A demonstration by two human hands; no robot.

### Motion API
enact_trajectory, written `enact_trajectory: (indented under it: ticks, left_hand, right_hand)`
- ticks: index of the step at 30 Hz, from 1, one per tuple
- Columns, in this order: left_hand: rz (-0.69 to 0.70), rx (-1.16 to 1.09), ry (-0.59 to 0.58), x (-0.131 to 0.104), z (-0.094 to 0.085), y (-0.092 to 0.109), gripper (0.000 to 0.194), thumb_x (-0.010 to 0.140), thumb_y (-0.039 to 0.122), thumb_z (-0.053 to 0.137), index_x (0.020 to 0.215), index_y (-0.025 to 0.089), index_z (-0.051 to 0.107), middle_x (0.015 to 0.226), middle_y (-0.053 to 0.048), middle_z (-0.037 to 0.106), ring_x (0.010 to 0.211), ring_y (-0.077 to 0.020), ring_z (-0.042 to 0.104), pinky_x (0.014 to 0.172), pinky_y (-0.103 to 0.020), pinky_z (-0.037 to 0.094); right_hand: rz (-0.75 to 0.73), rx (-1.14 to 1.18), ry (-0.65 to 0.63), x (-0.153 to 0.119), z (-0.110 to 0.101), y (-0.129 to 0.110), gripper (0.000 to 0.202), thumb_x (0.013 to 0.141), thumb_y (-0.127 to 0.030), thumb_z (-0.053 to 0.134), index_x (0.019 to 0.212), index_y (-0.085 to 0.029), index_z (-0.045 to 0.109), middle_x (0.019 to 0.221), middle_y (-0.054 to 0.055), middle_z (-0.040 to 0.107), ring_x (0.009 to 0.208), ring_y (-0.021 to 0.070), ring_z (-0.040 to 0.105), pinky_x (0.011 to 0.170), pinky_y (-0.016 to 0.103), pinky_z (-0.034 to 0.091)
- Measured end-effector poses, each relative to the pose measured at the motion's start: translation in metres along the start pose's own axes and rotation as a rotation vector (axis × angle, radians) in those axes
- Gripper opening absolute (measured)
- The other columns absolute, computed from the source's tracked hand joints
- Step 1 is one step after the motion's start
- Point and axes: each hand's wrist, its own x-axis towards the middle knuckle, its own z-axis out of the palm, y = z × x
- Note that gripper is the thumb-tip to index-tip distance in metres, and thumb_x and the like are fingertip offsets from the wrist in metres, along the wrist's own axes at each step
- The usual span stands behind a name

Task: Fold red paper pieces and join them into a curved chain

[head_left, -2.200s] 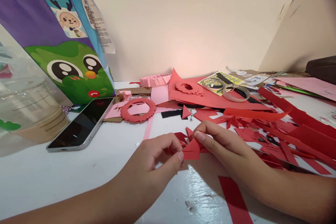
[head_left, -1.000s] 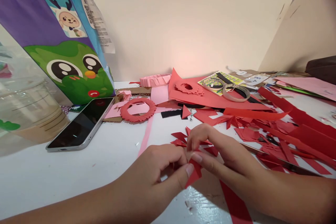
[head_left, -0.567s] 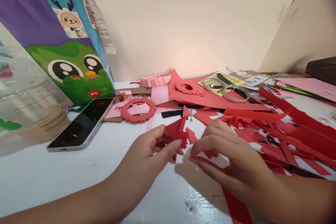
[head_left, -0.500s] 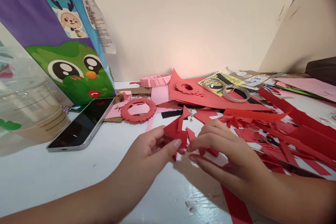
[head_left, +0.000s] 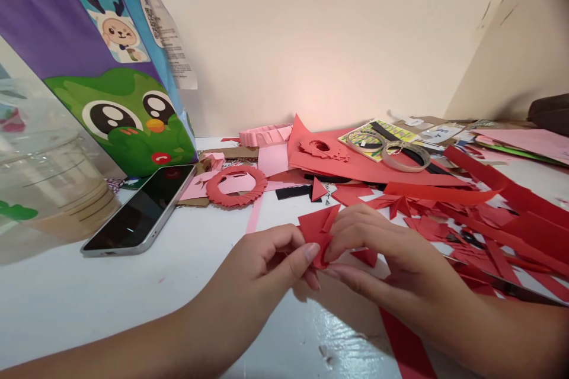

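Between my two hands is a piece of folded red paper point(head_left: 316, 228), with pointed corners sticking up. My left hand point(head_left: 267, 263) pinches it from the left, thumb in front and fingers behind. The fingers of my right hand point(head_left: 382, 254) close on its right edge, the thumb just below; the lower part of the paper is hidden by my fingers. A small red paper triangle point(head_left: 319, 189) lies on the table behind the folded paper. Farther back to the left lies a ring of folded red paper point(head_left: 235, 185).
A phone point(head_left: 142, 210), a plastic cup point(head_left: 57, 183) and a tall printed paper bag point(head_left: 120, 124) stand or lie at left. Rolls of tape point(head_left: 405, 157) sit on red sheets at the back. Red paper scraps point(head_left: 484, 254) cover the right side, scissors point(head_left: 511, 287) among them.
The folded red paper has turned and shifted slightly right. My right fingers, just apart from it before, now close on its right edge.
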Motion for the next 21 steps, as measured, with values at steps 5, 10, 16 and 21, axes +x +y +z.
enact_trajectory:
  ticks: [5,10,16,21]
  left_hand:
    - [-0.03,-0.041,-0.036,-0.001,0.001,0.004,0.02,0.091,0.025,0.053,0.073,0.019,0.059,0.072,0.002,0.062,0.073,-0.0153,0.057,0.07,-0.028,0.044]
    - [-0.03,-0.076,-0.04,-0.003,0.0,0.001,0.019,0.093,0.028,0.054,0.076,0.019,0.059,0.072,0.002,0.062,0.071,-0.0147,0.056,0.069,-0.028,0.042]
    - [-0.019,-0.083,-0.048,-0.002,0.001,-0.001,0.019,0.094,0.025,0.053,0.078,0.019,0.062,0.073,0.003,0.062,0.073,-0.0137,0.056,0.069,-0.026,0.043]
    - [-0.021,-0.072,-0.064,-0.002,0.001,0.002,0.019,0.093,0.022,0.054,0.077,0.02,0.064,0.072,0.002,0.064,0.072,-0.0139,0.059,0.069,-0.025,0.045]
  right_hand:
    - [0.045,0.028,0.012,-0.003,0.001,0.001,0.014,0.089,-0.012,0.064,0.085,-0.025,0.061,0.082,-0.002,0.065,0.08,0.0151,0.06,0.073,0.029,0.047]
    - [0.277,0.185,0.104,-0.005,0.009,0.003,0.02,0.087,-0.022,0.068,0.094,-0.029,0.051,0.089,-0.004,0.059,0.081,0.0143,0.058,0.071,0.027,0.048]
    - [0.428,0.314,0.023,-0.001,0.01,0.003,0.013,0.087,-0.03,0.065,0.09,-0.025,0.054,0.083,-0.001,0.059,0.074,0.0154,0.057,0.064,0.028,0.047]
    - [0.441,0.239,-0.063,0.002,0.005,-0.002,0.018,0.09,-0.031,0.06,0.075,-0.022,0.056,0.067,-0.003,0.054,0.061,0.0132,0.048,0.054,0.026,0.039]
